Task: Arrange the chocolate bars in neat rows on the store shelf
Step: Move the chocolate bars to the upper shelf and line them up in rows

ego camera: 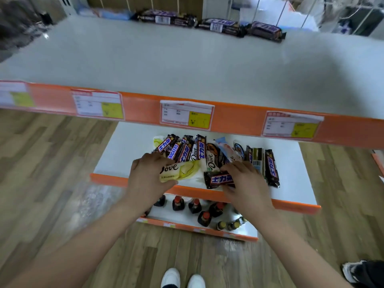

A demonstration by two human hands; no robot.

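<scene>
A loose heap of chocolate bars (199, 152) lies on the white middle shelf (124, 150), Snickers and Dove wrappers mixed and pointing different ways. My left hand (147, 175) grips a pale yellow Dove bar (178, 171) near the shelf's front edge. My right hand (247, 181) holds a dark Snickers bar (218, 179) just right of it. One Snickers bar (271, 168) lies apart at the right end of the heap. On the white top shelf (187, 63), three dark Snickers bars (209, 24) lie in a line along the back.
Orange price strips with paper labels (187, 116) front each shelf. Dark bottles (199, 208) stand on the bottom shelf. Wood floor surrounds the unit. My white shoes (182, 278) are below, and another person's shoe (353, 271) is at the lower right.
</scene>
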